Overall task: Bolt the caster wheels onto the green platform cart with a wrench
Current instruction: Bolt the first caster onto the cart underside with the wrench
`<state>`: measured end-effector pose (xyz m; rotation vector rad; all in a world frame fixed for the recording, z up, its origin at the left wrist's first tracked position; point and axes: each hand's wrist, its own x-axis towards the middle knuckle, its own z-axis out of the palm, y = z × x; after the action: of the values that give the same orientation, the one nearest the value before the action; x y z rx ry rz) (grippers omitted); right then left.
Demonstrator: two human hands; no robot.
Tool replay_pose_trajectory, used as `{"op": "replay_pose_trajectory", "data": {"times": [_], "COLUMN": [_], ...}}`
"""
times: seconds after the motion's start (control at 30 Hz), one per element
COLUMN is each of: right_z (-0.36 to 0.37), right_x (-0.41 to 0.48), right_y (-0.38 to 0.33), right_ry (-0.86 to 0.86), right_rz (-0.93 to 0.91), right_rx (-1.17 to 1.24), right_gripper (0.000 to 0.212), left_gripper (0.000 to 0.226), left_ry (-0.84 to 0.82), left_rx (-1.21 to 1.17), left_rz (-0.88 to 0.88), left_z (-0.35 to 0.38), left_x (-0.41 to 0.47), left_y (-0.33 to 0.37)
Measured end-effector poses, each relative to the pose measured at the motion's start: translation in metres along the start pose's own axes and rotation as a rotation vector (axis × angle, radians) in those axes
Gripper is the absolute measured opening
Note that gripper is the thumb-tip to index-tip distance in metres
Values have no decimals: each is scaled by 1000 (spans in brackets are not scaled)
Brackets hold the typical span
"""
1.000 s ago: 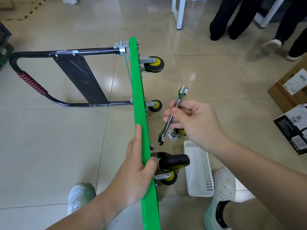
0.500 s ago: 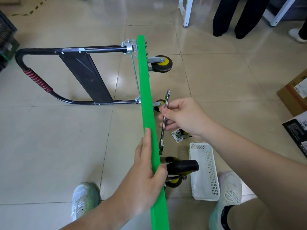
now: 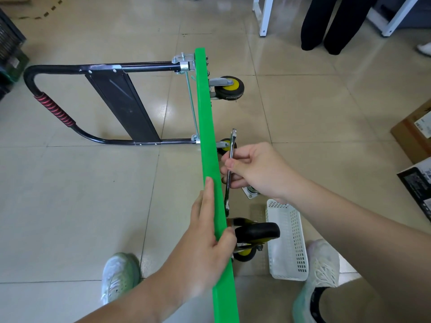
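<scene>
Green cart deck (image 3: 207, 127) on edge gripped by left hand (image 3: 205, 236), right hand (image 3: 258, 171) pinching wrench (image 3: 233, 138), box label (image 3: 423, 123) unreadable

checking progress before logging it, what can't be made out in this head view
All head view.
- Underside of green platform: edge-on, fastenings unseen.
- Lower end of wrench: against the platform edge; engaged or not, unclear.
- Most of loose caster: covered by right hand.
</scene>
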<state>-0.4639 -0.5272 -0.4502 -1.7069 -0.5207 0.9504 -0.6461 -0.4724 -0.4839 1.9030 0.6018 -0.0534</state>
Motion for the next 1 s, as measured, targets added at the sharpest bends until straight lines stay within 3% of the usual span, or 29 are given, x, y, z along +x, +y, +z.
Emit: {"op": "replay_pose_trajectory", "data": {"times": [0.27,0.4,0.53,0.6,0.77,0.87,1.0], "right_z": [10,18,26,25,9,-7,-20], "right_x": [-65,-88,-103,-103,-96,-76,-39], "right_y": [28,51,71,72,37,10,-4], "right_ry": [181,223,231,249,327,291,199], "right_rz": [-310,-463,-617,-653,-591,-388,-186], "right_rx": [67,2,-123,-132,74,262,229], "right_gripper": [24,29,48,46,21,25,18], "left_gripper": [94,93,90,89,91,90,90], "left_ry": [23,35,47,49,63,63,59], "left_rx": [4,-1,-45,-57,-20,-21,-25], "left_rz": [5,12,8,9,10,2,-7], "left_z": [2,4,4,5,5,6,6], "left_x": [-1,0,-1,-2,-1,-2,-3], "left_y": [-1,-1,0,1,1,3,5]}}
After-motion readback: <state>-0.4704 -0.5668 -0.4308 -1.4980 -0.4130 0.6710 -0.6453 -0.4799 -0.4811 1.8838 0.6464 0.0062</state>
